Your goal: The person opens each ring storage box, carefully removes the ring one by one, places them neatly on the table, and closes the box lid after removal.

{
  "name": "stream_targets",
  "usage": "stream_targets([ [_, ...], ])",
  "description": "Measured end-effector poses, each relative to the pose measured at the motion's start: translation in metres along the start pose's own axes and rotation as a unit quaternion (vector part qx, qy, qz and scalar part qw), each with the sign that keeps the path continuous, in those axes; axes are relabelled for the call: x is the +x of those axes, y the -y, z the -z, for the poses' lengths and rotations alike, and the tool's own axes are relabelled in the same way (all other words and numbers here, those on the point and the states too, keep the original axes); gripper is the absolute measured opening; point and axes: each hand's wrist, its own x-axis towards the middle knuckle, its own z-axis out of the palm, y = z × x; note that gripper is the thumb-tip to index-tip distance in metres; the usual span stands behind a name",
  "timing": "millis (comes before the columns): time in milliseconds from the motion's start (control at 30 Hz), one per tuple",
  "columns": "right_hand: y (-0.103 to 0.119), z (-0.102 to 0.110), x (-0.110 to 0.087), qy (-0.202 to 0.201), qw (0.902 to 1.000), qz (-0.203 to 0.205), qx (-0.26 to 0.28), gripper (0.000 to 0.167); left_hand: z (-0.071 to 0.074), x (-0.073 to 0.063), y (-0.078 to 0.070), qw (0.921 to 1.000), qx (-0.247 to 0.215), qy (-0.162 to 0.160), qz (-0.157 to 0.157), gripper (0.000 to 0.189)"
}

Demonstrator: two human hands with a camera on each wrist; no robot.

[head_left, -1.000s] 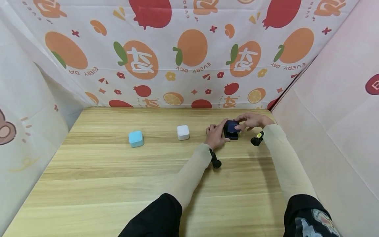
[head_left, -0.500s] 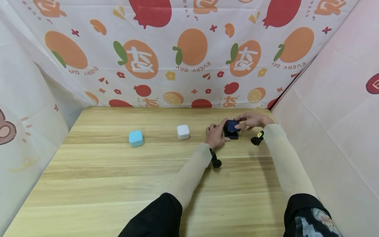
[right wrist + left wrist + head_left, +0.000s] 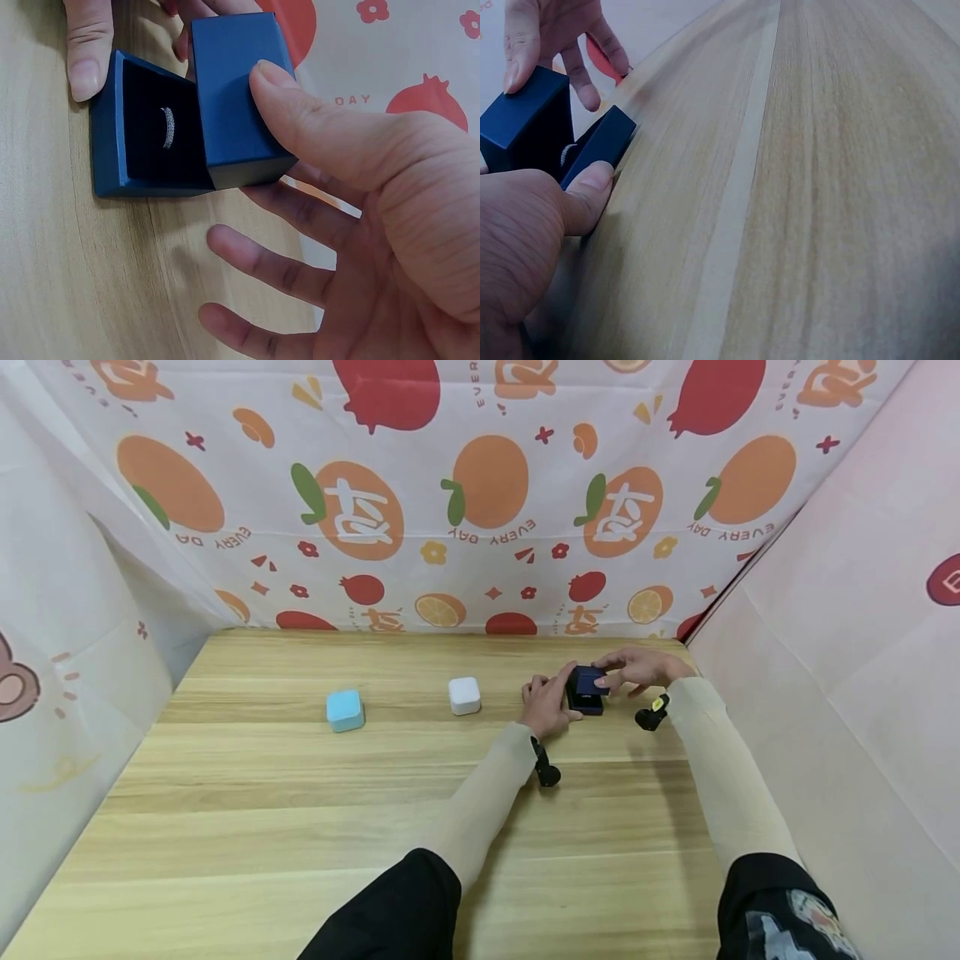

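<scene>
A dark blue ring box [image 3: 586,705] sits on the wooden table with its lid [image 3: 240,97] raised partway. Inside, a ring [image 3: 169,129] set with small sparkling stones stands in the black lining. My left hand [image 3: 545,706] holds the base from the left, its thumb [image 3: 592,187] against the front side. From the right, my right hand [image 3: 641,667] pinches the lid, thumb on its front face and the forefinger partly hidden behind it. The other right fingers are spread away from the box.
On the table [image 3: 360,818] to the left stand a white block [image 3: 464,696] and, farther left, a light blue block [image 3: 345,711]. A fruit-print cloth [image 3: 480,560] hangs along the back edge, and pale cloth walls rise at both sides.
</scene>
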Motion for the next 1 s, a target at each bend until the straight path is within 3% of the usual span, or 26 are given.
stream_targets([
  [1000,-0.0066,0.0026,0.0025,0.014,0.9996,0.002,0.023,0.078,0.0007,-0.0013,-0.0016,1.0000,-0.003,0.004,0.007,0.099],
])
